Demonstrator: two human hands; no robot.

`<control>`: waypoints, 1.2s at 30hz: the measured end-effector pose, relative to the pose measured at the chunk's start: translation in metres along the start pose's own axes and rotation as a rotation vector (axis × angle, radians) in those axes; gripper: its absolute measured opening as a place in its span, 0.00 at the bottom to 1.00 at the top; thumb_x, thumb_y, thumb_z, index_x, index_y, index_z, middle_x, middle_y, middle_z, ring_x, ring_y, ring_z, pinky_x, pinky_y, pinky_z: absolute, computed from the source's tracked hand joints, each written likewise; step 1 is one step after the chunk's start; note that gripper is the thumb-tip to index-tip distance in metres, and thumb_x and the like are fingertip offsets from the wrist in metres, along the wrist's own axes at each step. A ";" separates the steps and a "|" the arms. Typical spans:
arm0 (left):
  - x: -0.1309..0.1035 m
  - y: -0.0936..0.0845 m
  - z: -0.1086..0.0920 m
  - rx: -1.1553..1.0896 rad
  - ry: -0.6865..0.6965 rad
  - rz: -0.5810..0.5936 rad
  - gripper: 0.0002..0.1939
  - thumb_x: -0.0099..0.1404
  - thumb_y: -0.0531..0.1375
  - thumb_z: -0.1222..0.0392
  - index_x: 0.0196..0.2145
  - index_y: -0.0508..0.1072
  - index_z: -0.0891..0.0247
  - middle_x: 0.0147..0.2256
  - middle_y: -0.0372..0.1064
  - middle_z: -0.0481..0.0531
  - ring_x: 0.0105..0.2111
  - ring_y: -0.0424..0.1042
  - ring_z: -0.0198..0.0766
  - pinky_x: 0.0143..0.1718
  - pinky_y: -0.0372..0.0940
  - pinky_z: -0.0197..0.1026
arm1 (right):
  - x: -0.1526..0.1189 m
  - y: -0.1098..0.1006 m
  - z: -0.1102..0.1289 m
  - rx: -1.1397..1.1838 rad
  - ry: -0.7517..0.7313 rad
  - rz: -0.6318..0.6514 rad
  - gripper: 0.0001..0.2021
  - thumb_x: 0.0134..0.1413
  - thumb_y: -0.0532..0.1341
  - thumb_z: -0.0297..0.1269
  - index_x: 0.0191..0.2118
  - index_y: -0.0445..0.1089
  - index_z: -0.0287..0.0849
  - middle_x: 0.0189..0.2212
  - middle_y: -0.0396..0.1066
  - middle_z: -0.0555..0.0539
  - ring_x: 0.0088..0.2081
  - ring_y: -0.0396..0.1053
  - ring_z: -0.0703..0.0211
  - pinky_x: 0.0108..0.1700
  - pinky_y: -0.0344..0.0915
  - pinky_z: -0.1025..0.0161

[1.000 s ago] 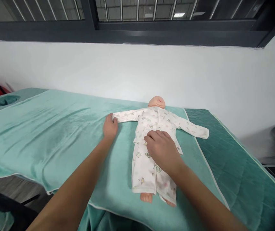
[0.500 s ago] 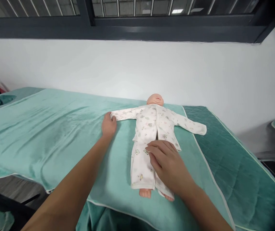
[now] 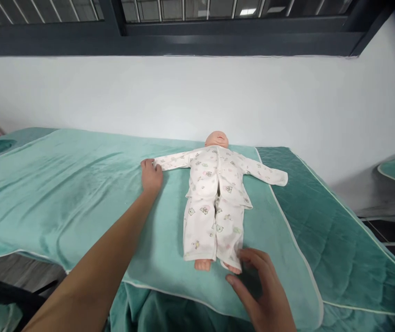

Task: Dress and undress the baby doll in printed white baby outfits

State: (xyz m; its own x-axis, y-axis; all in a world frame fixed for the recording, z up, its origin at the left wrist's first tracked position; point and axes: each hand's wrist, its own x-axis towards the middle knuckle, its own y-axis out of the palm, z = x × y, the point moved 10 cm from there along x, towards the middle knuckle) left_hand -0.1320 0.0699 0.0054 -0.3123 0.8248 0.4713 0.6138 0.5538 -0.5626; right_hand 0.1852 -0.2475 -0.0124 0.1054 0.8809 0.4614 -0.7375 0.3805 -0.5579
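A baby doll (image 3: 217, 138) lies on its back, dressed in a white patterned shirt (image 3: 207, 173) and matching trousers (image 3: 199, 230). Both shirt sleeves are spread out to the sides, and the front edges part at the bottom. My left hand (image 3: 152, 177) is closed at the end of the left-side sleeve, thumb and fingers pinching the cuff. By the right-side trouser cuff, my right hand (image 3: 266, 293) has thumb and fingers apart around the doll's foot (image 3: 232, 268), fingertips close to the cloth. The doll's other foot (image 3: 202, 264) pokes out below its trouser leg.
A light green blanket (image 3: 90, 184) covers the bed, with a darker green quilted cover (image 3: 329, 230) at the right. Behind stands a white wall (image 3: 149, 97) under a dark window frame (image 3: 183, 44). A black item (image 3: 7, 295) is at the lower left.
My right hand has moved down from the trousers' upper part to the right-side cuff and its fingers have spread. My left hand stays at the sleeve end. The view has shifted slightly.
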 end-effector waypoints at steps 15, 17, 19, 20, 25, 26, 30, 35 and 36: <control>-0.005 0.004 -0.006 0.074 -0.002 0.029 0.15 0.66 0.52 0.64 0.50 0.66 0.63 0.57 0.58 0.64 0.51 0.69 0.52 0.54 0.64 0.52 | -0.006 -0.022 0.028 -0.058 -0.084 -0.052 0.09 0.61 0.59 0.31 0.46 0.67 0.51 0.43 0.69 0.43 0.44 0.71 0.49 0.41 0.73 0.52; -0.006 0.005 -0.008 0.096 0.012 0.031 0.16 0.66 0.51 0.64 0.51 0.66 0.64 0.57 0.58 0.65 0.50 0.69 0.53 0.53 0.64 0.53 | -0.007 -0.018 0.033 -0.092 -0.085 -0.081 0.13 0.60 0.60 0.32 0.50 0.66 0.51 0.48 0.68 0.40 0.51 0.68 0.44 0.46 0.71 0.46; -0.007 0.006 -0.011 0.121 0.037 0.033 0.17 0.66 0.51 0.64 0.52 0.66 0.65 0.57 0.58 0.66 0.51 0.69 0.55 0.53 0.65 0.53 | -0.006 -0.007 0.042 -0.136 -0.103 -0.047 0.17 0.60 0.60 0.32 0.54 0.65 0.51 0.55 0.64 0.39 0.58 0.61 0.40 0.51 0.69 0.41; -0.008 0.006 -0.013 0.131 0.050 0.035 0.18 0.66 0.51 0.64 0.52 0.66 0.65 0.57 0.58 0.67 0.51 0.69 0.56 0.52 0.65 0.53 | -0.004 0.001 0.048 -0.166 -0.117 -0.005 0.18 0.60 0.60 0.33 0.55 0.64 0.51 0.58 0.62 0.39 0.61 0.58 0.39 0.52 0.68 0.40; -0.009 0.007 -0.014 0.207 0.069 0.043 0.19 0.66 0.50 0.63 0.53 0.66 0.67 0.57 0.58 0.68 0.49 0.70 0.56 0.50 0.67 0.54 | 0.011 0.025 0.062 -0.336 -0.154 0.114 0.14 0.60 0.58 0.30 0.52 0.67 0.49 0.64 0.57 0.42 0.66 0.51 0.37 0.59 0.59 0.33; -0.008 0.008 -0.014 0.222 0.067 0.045 0.19 0.66 0.50 0.63 0.53 0.66 0.67 0.57 0.58 0.68 0.48 0.71 0.56 0.49 0.67 0.54 | 0.015 0.024 0.062 -0.358 -0.154 0.104 0.13 0.60 0.58 0.29 0.49 0.67 0.48 0.63 0.58 0.42 0.65 0.52 0.38 0.60 0.58 0.33; -0.007 0.009 -0.013 0.257 0.072 0.040 0.18 0.66 0.50 0.63 0.53 0.66 0.67 0.57 0.59 0.67 0.48 0.71 0.54 0.50 0.67 0.53 | 0.020 0.011 0.060 -0.377 -0.185 0.052 0.09 0.60 0.57 0.26 0.43 0.68 0.47 0.59 0.63 0.42 0.63 0.56 0.40 0.59 0.59 0.34; -0.007 0.010 -0.013 0.268 0.077 0.043 0.18 0.66 0.50 0.62 0.52 0.66 0.68 0.56 0.60 0.67 0.48 0.70 0.56 0.50 0.67 0.53 | 0.017 0.000 0.071 -0.249 -0.256 0.042 0.12 0.61 0.57 0.24 0.44 0.67 0.48 0.57 0.65 0.43 0.61 0.59 0.44 0.58 0.61 0.36; -0.007 0.010 -0.013 0.268 0.078 0.043 0.18 0.66 0.50 0.62 0.52 0.66 0.68 0.56 0.61 0.67 0.48 0.70 0.56 0.50 0.67 0.54 | 0.016 -0.002 0.074 -0.229 -0.266 0.038 0.12 0.61 0.57 0.23 0.45 0.67 0.48 0.56 0.65 0.43 0.61 0.59 0.45 0.59 0.61 0.37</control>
State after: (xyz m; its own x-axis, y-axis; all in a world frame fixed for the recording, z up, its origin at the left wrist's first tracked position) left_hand -0.1145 0.0688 0.0052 -0.2267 0.8429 0.4880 0.4087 0.5371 -0.7379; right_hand 0.1387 -0.2549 0.0468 -0.1192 0.8029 0.5841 -0.5658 0.4286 -0.7044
